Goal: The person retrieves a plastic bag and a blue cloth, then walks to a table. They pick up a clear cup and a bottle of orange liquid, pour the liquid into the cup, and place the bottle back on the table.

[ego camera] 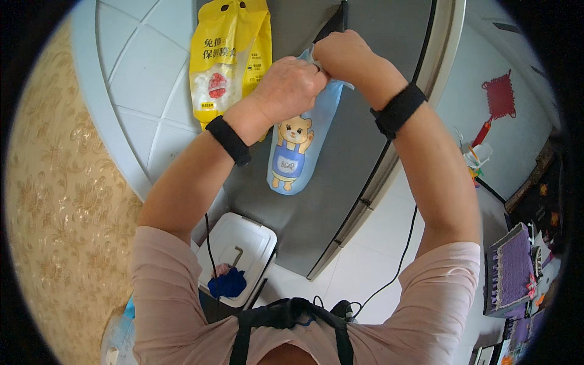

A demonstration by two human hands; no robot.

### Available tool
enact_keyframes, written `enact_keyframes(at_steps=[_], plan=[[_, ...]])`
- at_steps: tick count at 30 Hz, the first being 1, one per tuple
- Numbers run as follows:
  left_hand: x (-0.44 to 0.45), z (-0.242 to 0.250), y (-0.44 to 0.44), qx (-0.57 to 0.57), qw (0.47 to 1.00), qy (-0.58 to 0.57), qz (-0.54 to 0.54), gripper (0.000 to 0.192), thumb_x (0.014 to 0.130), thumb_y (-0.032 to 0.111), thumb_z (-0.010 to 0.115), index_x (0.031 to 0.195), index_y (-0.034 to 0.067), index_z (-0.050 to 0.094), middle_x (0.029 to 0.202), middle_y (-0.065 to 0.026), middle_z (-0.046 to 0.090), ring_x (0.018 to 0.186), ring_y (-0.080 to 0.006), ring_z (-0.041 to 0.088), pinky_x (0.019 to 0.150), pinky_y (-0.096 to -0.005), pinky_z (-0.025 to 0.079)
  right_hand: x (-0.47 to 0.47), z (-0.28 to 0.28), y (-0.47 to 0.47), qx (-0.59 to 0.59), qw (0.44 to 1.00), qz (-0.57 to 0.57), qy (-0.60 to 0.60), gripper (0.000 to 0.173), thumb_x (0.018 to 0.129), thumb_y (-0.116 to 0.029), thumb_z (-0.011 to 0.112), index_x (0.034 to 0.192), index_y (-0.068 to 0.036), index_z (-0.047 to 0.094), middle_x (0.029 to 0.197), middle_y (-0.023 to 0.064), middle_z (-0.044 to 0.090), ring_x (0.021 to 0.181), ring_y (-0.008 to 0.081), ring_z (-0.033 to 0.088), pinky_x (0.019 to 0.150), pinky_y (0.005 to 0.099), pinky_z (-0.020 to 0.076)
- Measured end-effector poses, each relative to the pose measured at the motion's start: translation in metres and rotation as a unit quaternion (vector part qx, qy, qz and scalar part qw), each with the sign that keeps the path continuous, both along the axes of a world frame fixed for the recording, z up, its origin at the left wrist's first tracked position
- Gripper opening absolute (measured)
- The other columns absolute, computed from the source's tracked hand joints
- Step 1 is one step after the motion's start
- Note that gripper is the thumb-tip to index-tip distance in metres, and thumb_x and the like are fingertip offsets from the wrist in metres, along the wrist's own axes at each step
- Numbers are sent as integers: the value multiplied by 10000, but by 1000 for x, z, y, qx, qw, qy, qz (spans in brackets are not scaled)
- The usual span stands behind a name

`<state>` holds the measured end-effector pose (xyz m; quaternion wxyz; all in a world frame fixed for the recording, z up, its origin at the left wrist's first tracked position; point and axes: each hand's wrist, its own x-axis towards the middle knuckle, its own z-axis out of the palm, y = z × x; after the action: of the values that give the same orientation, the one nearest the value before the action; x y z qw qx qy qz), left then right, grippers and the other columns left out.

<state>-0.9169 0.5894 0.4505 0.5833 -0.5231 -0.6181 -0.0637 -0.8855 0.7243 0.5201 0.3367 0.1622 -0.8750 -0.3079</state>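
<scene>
A light-blue bag [306, 141] printed with a bear hangs against the grey door panel [356, 137]. My left hand [292, 86] is curled around the left side of the bag's top, knuckles towards me. On the other side, my right hand [344, 54] grips the upper edge, where whitish, film-like material shows between the two hands. My hands nearly touch, and most of the fingertips are hidden. A yellow plastic package [230, 64] with writing and a picture of red berries hangs left of the bag, partly behind my left hand.
A white lidded bin [246, 228] stands below, with a blue cloth [228, 283] on its lid. A black cable [406, 248] runs down at the right. Patterned wallpaper [68, 205] covers the left wall. A red knotted ornament [499, 96] hangs at the far right, above a purple box-like piece [511, 269].
</scene>
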Motion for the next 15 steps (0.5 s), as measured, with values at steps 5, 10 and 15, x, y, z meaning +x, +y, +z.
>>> enact_keyframes(at_steps=[5, 10, 15], plan=[[-9, -4, -5, 14, 997, 59, -52, 54, 716, 118, 632, 737, 77, 604, 663, -74, 540, 667, -245, 551, 597, -352, 445, -21, -3, -5, -31, 995, 15, -98, 175, 619, -132, 704, 771, -44, 695, 776, 141, 657, 752, 298, 634, 658, 369, 502], [-19, -17, -4, 53, 997, -4, -52, 76, 726, 132, 630, 718, 88, 569, 667, -75, 535, 669, -254, 547, 592, -361, 442, -27, 11, -6, -170, 950, 21, -262, 401, 653, -165, 680, 1026, -30, 620, 1010, 162, 616, 883, 265, 600, 783, 336, 478], [-26, -19, -14, 76, 995, -43, -38, 67, 728, 112, 619, 721, 84, 558, 676, -81, 541, 673, -263, 552, 599, -376, 446, 6, 14, 13, -190, 972, 120, -63, 451, 692, -223, 639, 1094, -37, 559, 1049, 189, 594, 928, 287, 593, 793, 342, 477]])
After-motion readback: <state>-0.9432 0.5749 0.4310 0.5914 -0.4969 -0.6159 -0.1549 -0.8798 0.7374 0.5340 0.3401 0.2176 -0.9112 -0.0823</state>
